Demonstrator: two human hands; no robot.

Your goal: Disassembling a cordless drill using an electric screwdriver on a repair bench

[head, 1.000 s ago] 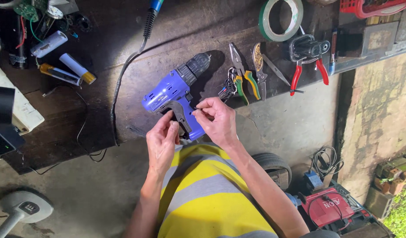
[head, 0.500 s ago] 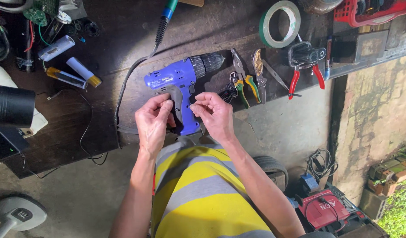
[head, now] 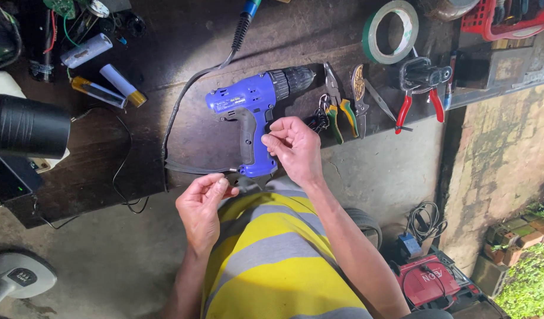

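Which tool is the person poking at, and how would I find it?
Look at the dark wooden workbench and find its front edge, just above the yellow striped shirt. There lies a cordless drill, its handle pointing toward the person, with the right hand at its grip. It is the only bright blue tool; the pliers beside it are thin, with green handles.

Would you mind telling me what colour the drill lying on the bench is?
The drill is blue with a dark grey grip and black chuck, seen in the head view.

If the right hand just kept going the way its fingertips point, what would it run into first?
Most likely the grip of the blue cordless drill. The right hand has its pinched fingertips aimed left at the drill's handle, nearly touching it. From above I cannot tell whether the fingers are level with it.
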